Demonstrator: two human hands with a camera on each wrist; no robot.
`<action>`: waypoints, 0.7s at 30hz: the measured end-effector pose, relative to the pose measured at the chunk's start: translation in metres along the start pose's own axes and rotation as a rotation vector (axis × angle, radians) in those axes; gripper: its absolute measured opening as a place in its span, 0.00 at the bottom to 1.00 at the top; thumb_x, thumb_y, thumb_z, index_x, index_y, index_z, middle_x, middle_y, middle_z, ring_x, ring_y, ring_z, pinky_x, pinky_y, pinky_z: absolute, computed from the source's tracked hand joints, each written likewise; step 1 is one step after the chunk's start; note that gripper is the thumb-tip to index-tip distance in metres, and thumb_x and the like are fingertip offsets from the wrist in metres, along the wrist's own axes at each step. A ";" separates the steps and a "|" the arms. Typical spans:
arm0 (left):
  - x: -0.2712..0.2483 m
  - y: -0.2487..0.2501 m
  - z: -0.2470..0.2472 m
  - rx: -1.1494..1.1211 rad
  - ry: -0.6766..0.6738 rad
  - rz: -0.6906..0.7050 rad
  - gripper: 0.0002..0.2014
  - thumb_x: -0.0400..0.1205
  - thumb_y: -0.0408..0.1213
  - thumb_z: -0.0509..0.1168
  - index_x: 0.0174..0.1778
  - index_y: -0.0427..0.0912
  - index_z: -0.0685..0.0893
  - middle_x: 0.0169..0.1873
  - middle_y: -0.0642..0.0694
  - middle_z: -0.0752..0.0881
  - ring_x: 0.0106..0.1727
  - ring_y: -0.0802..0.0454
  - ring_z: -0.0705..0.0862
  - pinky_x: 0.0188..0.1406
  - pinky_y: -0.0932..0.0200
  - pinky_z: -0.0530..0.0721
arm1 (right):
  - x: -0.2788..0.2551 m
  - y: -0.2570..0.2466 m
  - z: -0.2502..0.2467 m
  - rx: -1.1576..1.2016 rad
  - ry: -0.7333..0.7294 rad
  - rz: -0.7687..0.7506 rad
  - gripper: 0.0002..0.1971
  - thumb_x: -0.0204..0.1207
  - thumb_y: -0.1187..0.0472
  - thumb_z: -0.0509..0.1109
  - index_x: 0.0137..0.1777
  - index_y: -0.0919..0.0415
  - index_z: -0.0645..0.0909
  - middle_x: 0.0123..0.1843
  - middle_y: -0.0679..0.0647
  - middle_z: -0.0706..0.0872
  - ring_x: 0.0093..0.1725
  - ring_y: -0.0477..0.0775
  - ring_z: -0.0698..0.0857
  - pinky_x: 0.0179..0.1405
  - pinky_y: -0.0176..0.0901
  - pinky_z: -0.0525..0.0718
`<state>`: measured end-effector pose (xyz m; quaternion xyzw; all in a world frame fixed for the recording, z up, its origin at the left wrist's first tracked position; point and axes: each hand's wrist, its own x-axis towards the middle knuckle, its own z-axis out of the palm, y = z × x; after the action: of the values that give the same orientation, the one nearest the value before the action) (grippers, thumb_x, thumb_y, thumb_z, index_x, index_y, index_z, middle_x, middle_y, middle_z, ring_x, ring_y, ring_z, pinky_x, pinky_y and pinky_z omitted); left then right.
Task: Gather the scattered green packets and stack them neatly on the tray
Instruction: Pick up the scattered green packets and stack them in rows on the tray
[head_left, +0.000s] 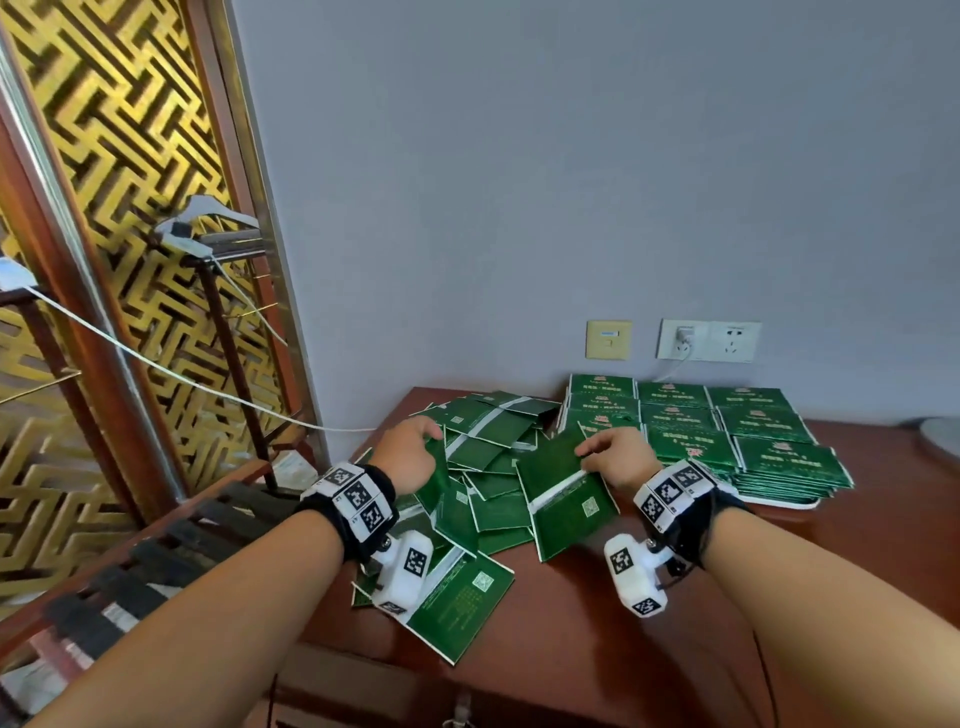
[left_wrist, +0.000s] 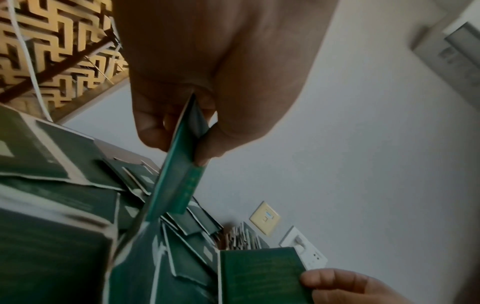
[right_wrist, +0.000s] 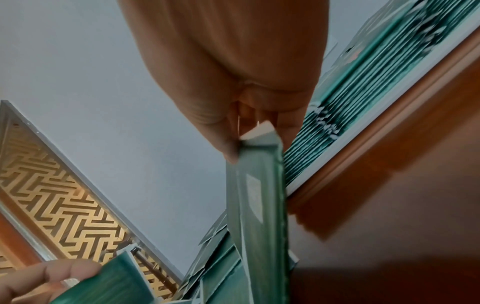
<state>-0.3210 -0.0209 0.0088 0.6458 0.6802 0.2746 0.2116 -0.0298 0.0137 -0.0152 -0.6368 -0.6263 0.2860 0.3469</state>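
Fingers (head_left: 597, 446) on one packet (head_left: 566, 499) beside packet-stacked tray (head_left: 789, 503).

green packets (head_left: 498, 452); gold fretwork screen (head_left: 130, 156)

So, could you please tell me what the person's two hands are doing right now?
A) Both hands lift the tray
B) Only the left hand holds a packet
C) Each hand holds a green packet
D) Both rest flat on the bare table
C: the left hand pinches one green packet, and the right hand grips another packet above the scattered pile.
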 end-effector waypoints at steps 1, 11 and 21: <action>-0.002 0.009 0.004 0.006 -0.011 0.010 0.24 0.77 0.18 0.60 0.61 0.51 0.80 0.67 0.50 0.79 0.59 0.50 0.82 0.44 0.62 0.82 | -0.004 0.006 -0.007 -0.007 0.014 0.007 0.12 0.69 0.72 0.75 0.34 0.52 0.87 0.33 0.51 0.88 0.32 0.52 0.85 0.35 0.42 0.86; -0.021 0.092 0.011 -0.026 -0.018 0.211 0.25 0.79 0.19 0.60 0.68 0.47 0.80 0.71 0.42 0.79 0.32 0.54 0.82 0.26 0.61 0.81 | -0.030 0.042 -0.065 0.005 0.122 0.078 0.12 0.69 0.71 0.75 0.33 0.52 0.88 0.35 0.53 0.90 0.35 0.57 0.88 0.39 0.49 0.89; -0.014 0.123 0.045 -0.241 -0.212 0.214 0.22 0.78 0.20 0.69 0.64 0.47 0.82 0.65 0.40 0.79 0.62 0.50 0.77 0.57 0.58 0.74 | -0.041 0.064 -0.090 0.011 0.197 0.076 0.12 0.68 0.72 0.73 0.33 0.52 0.88 0.37 0.51 0.90 0.41 0.57 0.89 0.46 0.51 0.89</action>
<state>-0.1975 -0.0289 0.0533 0.7099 0.5437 0.3052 0.3275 0.0784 -0.0333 -0.0152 -0.6832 -0.5630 0.2386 0.3991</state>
